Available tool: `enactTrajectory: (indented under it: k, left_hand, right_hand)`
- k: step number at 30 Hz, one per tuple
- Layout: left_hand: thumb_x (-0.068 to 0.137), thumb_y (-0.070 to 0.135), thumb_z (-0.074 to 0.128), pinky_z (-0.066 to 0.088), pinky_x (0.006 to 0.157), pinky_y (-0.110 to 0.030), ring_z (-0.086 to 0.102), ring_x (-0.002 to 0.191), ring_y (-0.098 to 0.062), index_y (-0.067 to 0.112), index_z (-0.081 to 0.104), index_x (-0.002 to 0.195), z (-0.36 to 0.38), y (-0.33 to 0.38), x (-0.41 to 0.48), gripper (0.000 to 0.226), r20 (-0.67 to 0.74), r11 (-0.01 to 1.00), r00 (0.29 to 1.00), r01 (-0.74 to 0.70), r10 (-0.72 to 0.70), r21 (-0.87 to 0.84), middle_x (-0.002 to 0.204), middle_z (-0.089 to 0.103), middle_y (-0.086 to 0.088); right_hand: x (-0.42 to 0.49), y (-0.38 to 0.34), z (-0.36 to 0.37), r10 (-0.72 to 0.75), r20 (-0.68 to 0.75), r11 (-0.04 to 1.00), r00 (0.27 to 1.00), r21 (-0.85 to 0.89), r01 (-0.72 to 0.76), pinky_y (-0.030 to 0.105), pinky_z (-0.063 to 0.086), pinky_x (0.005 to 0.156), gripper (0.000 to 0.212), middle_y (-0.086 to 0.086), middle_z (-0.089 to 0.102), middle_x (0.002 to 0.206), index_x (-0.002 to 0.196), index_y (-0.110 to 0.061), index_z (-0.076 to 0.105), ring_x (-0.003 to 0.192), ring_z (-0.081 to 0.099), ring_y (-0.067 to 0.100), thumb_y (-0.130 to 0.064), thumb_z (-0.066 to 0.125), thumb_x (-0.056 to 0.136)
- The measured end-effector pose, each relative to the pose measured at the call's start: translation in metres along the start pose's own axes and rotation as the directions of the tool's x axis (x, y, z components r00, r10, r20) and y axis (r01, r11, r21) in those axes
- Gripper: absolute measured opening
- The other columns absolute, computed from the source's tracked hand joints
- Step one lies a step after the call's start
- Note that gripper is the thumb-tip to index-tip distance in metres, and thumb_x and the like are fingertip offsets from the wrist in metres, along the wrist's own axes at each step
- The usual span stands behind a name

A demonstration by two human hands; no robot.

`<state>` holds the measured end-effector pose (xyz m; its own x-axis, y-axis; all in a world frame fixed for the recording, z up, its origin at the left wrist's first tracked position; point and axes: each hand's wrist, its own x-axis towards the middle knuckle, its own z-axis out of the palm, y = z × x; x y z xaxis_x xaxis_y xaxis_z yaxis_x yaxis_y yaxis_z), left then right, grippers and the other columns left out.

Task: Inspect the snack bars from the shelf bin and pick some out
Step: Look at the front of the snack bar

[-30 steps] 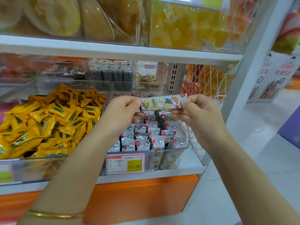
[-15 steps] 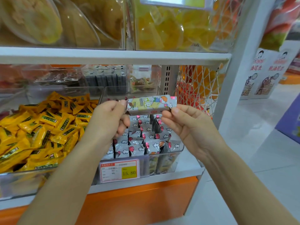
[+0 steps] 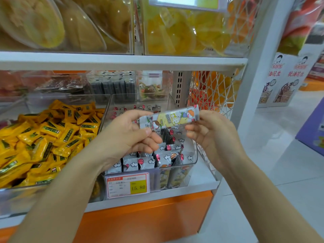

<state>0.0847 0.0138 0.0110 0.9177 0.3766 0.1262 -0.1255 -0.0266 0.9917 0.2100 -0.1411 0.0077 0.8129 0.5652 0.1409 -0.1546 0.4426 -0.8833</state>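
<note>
From the head camera, the person is holding a single snack bar (image 3: 171, 118) crosswise in front of the shelf, lifted above the clear bin (image 3: 195, 159) it belongs to and tilting slightly, with its right end higher. The left hand (image 3: 126, 135) is pinching the bar's left end between thumb and forefinger, while its other fingers are curling loosely underneath. The right hand (image 3: 212, 135) is gripping the right end, thumb up at the wrapper's edge and the bent fingertips pressing together just below it. The wrapper is showing a yellow panel and cartoon figures (the print is too small to read). Below the hands, more wrapped bars (image 3: 147, 162) are standing packed in the bin, white with little clouds and red dots. A red-bordered price tag (image 3: 128, 185) is sitting on the bin's front. Just left of it, a neighbouring bin is brimming with yellow packets (image 3: 43, 137). A white shelf board (image 3: 122, 62) is running across above, carrying clear tubs of yellow fruit slices. To the right of the bin, a white net (image 3: 212, 92) is holding orange packs, and an orange panel (image 3: 149, 216) is fronting the base under the shelf.
</note>
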Motion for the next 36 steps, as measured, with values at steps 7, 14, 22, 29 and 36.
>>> enactTrajectory:
  k: [7,14,22,29,36]
  left_hand:
    - [0.093,-0.004,0.045,0.049,0.051,-0.019,0.063,0.063,-0.011,0.023,0.055,0.119,0.005,0.002,0.001,0.039,-0.048,1.000,0.999,0.013,-0.012,0.007,0.089,0.072,-0.013]
    - [0.093,0.018,0.052,0.045,0.048,-0.018,0.057,0.061,-0.004,0.018,0.061,0.109,0.007,-0.001,0.006,0.018,-0.243,0.997,0.968,-0.038,0.054,0.070,0.096,0.063,-0.007]
    - [0.086,0.011,0.062,0.051,0.060,-0.020,0.064,0.067,-0.012,0.024,0.065,0.107,0.005,-0.001,0.004,0.026,-0.185,0.982,0.976,-0.086,0.117,0.169,0.090,0.067,-0.008]
    - [0.078,0.017,0.066,0.052,0.054,-0.019,0.064,0.059,-0.009,0.024,0.059,0.092,0.022,0.000,0.001,0.017,-0.145,0.927,0.970,-0.135,0.196,0.349,0.091,0.062,0.000]
    - [0.086,0.019,0.061,0.050,0.045,-0.021,0.065,0.052,-0.017,0.013,0.060,0.076,0.025,-0.001,0.004,0.012,-0.239,0.957,0.959,-0.085,0.155,0.279,0.064,0.067,0.001]
  right_hand:
    - [0.001,0.001,-0.004,-0.115,0.044,0.954,0.992,-0.274,0.123,0.023,0.052,0.065,0.017,0.008,0.069,0.094,0.101,-0.011,0.060,0.086,0.067,0.020,-0.003,0.062,0.086]
    - [-0.006,0.003,0.005,-0.119,0.134,0.932,0.984,-0.326,0.157,0.027,0.057,0.071,0.016,0.008,0.071,0.095,0.100,-0.009,0.067,0.090,0.068,0.021,-0.003,0.059,0.087]
    - [-0.007,0.004,0.008,-0.251,0.090,0.811,0.964,-0.524,0.260,0.014,0.050,0.064,0.012,-0.009,0.070,0.076,0.079,-0.020,0.070,0.071,0.065,0.000,-0.008,0.067,0.082]
    - [-0.007,0.002,0.007,-0.416,0.031,0.686,0.909,-0.645,0.336,0.020,0.049,0.064,0.014,-0.008,0.065,0.067,0.069,-0.017,0.069,0.064,0.057,0.001,-0.018,0.067,0.083]
    - [-0.008,0.006,0.009,-0.430,0.052,0.654,0.901,-0.670,0.351,0.018,0.046,0.061,0.015,-0.010,0.063,0.065,0.070,-0.017,0.069,0.063,0.055,-0.001,-0.019,0.065,0.084]
